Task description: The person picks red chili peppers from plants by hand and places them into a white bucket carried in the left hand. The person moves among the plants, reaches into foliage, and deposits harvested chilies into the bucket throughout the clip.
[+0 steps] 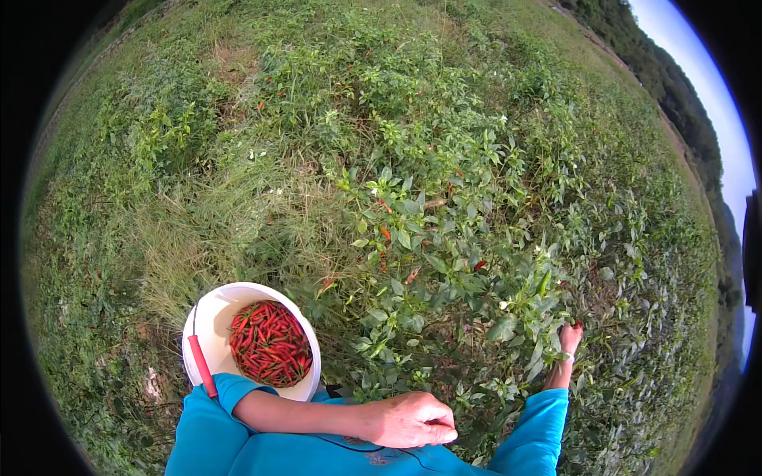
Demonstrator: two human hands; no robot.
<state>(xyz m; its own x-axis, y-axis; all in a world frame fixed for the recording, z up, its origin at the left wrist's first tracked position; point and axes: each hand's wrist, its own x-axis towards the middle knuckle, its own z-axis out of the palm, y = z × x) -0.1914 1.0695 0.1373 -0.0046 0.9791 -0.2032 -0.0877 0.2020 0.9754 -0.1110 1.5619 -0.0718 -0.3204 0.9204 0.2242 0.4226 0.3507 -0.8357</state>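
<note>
A white plastic bucket (193,357) with a red handle grip (202,366) hangs by my left forearm, and red chili peppers (271,344) are heaped inside it. My left hand (411,419) is curled in front of my body, to the right of the bucket; its palm side is hidden, so what it holds cannot be told. Out to the right, my right hand (570,339) reaches in among the leaves of a chili plant (536,297), its fingertips at a small red pepper (577,324). Leaves partly cover that hand and wrist.
Chili plants with scattered red and orange peppers spread ahead, among them a dark red one (480,265) and an orange one (386,232). Dry grass (238,220) lies beyond the bucket. Wooded hills (684,95) stand at the far right.
</note>
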